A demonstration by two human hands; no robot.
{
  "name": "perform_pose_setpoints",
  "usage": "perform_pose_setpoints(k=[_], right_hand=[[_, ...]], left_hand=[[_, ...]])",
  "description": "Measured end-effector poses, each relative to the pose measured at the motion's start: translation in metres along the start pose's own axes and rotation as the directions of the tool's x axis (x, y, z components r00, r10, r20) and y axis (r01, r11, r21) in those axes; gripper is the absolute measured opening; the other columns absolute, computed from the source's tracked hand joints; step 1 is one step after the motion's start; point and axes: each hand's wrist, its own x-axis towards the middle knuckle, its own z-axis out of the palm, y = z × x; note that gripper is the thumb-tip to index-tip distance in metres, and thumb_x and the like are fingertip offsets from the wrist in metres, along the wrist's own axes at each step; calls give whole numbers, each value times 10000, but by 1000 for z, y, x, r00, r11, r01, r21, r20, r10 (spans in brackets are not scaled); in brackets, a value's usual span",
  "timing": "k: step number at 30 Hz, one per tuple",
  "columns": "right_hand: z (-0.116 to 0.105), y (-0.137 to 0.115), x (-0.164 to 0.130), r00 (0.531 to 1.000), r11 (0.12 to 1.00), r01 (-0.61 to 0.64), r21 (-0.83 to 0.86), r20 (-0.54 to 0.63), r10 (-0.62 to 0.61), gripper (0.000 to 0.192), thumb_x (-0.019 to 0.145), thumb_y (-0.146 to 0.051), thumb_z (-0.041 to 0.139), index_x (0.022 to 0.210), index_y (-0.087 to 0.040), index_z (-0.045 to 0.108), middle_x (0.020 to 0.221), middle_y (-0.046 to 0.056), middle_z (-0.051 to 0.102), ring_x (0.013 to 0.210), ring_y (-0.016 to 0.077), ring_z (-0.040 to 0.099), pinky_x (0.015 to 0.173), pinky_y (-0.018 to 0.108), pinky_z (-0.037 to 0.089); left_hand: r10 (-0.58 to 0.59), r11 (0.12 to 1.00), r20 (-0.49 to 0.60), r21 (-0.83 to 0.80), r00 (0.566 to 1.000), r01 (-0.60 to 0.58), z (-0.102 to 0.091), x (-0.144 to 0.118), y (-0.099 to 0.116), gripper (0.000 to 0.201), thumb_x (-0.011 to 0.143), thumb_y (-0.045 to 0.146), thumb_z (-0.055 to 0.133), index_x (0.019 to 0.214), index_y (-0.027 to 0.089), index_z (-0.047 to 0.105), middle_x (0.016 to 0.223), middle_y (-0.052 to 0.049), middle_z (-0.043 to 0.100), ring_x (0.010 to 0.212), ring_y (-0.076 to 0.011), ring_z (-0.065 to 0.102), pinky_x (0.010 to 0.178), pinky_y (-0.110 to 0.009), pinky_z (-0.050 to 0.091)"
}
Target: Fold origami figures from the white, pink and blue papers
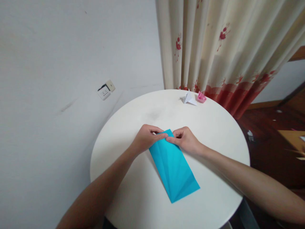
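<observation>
A blue sheet of paper [172, 168], long and creased with several fold lines, slants over the white round table with its near end toward me. My left hand [149, 136] pinches its far end from the left, thumb on top and fingers partly behind the paper. From the right, my right hand [184, 138] grips the same end, its thumb tip close to the left thumb. The fingers beneath the paper are partly hidden.
On the far side of the white round table [124, 127] stand a white folded paper figure [188, 98] and a small pink folded paper piece [201, 97]. A patterned curtain [214, 47] hangs behind. A wall socket [104, 93] is at left.
</observation>
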Motion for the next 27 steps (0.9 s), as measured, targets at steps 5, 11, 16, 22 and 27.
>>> perform_pose_setpoints(k=[5, 11, 16, 22, 27], right_hand=[[0, -1, 1, 1000, 1000, -12, 3, 1, 12, 514, 765, -536, 707, 516, -168, 448, 514, -55, 344, 506, 66, 267, 464, 243, 181], [-1, -4, 1, 999, 999, -33, 5, 6, 33, 499, 774, -557, 693, 542, -155, 509, 520, -41, 381, 508, 72, 279, 468, 244, 195], [-2, -4, 0, 999, 999, -36, 17, 12, 36, 493, 787, -562, 682, 561, -148, 538, 528, -32, 404, 507, 75, 296, 464, 242, 203], [-4, -2, 1, 995, 999, 17, 52, -100, -11, 474, 789, -548, 684, 572, -152, 540, 539, -36, 389, 512, 79, 295, 462, 237, 215], [-5, -5, 1, 951, 996, 85, -19, -296, -87, 489, 809, -537, 660, 536, -167, 495, 535, -36, 360, 521, 88, 297, 462, 241, 224]], left_hand=[[-12, 1000, -7, -7, 1000, 12, 2, 0, -1, 216, 726, 364, 752, 792, 165, 804, 671, -34, 734, 537, -125, 565, 464, -206, 374], [-2, 1000, 11, -5, 1000, 2, 2, -1, 0, 253, 764, 391, 712, 814, 162, 807, 700, -46, 746, 567, -142, 594, 488, -215, 401], [3, 1000, 6, 3, 1000, -3, 2, -1, 0, 286, 782, 416, 694, 822, 155, 804, 693, -48, 743, 549, -139, 590, 478, -218, 395], [-10, 995, -112, -96, 994, -1, 3, 0, 1, 291, 666, 402, 811, 808, 150, 784, 785, -54, 755, 696, -179, 658, 580, -227, 490], [-175, 896, -173, -436, 969, 84, 25, -7, 3, 489, 626, 424, 845, 1002, 129, 740, 966, -105, 751, 793, -232, 697, 656, -307, 569]])
